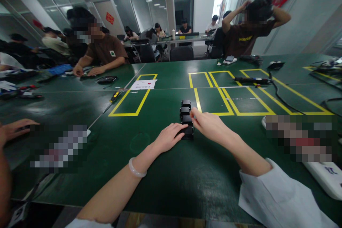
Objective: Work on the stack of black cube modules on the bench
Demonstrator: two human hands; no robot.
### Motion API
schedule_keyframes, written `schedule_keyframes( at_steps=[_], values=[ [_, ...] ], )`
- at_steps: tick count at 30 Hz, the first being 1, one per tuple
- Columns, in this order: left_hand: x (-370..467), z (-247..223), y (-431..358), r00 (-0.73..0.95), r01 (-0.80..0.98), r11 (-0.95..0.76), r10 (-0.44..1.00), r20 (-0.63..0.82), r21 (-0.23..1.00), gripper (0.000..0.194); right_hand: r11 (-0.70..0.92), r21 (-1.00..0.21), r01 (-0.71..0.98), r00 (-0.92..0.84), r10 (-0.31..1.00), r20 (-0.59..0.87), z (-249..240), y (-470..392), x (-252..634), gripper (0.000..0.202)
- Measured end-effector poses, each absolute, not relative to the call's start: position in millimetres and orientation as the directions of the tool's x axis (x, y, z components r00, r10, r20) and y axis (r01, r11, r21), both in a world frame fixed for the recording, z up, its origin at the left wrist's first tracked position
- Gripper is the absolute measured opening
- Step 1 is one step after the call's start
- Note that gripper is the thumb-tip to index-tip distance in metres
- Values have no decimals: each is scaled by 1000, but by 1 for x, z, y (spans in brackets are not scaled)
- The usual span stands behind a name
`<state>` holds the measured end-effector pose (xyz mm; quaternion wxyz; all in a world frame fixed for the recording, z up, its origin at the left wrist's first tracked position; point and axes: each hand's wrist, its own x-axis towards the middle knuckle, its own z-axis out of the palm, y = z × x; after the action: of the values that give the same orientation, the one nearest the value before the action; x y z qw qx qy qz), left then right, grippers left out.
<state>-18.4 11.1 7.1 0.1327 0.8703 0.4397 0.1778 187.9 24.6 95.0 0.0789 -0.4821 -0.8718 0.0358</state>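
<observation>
A row of several small black box-shaped parts (pixel 185 109) stands on the green table, running away from me. My left hand (pixel 169 136) reaches in from the left, fingers stretched out and tips resting on the nearest black part (pixel 188 133). A pale bangle (pixel 136 168) circles that wrist. On the row's right side, my right hand (pixel 210 124) has its fingers curled into a pinch against the parts. Whatever lies between those fingertips is hidden or too small to make out.
Yellow tape outlines (pixel 123 114) mark the green table (pixel 160 185). White power strips (pixel 324 176) lie at both sides. A yellow-black screwdriver (pixel 114 96) and white paper (pixel 144 84) lie left. A black pen-shaped tool (pixel 252 80) trails its cable right. Two people sit opposite; another person's hand (pixel 20 128) rests left.
</observation>
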Motion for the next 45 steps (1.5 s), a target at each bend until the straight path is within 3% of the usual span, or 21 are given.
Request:
schedule_keyframes(
  at_steps=[45],
  values=[
    [-20,10,14,561,710,-580,809,176,399,37,514,-122,849,-506,858,89,94,28,185,22]
  ],
)
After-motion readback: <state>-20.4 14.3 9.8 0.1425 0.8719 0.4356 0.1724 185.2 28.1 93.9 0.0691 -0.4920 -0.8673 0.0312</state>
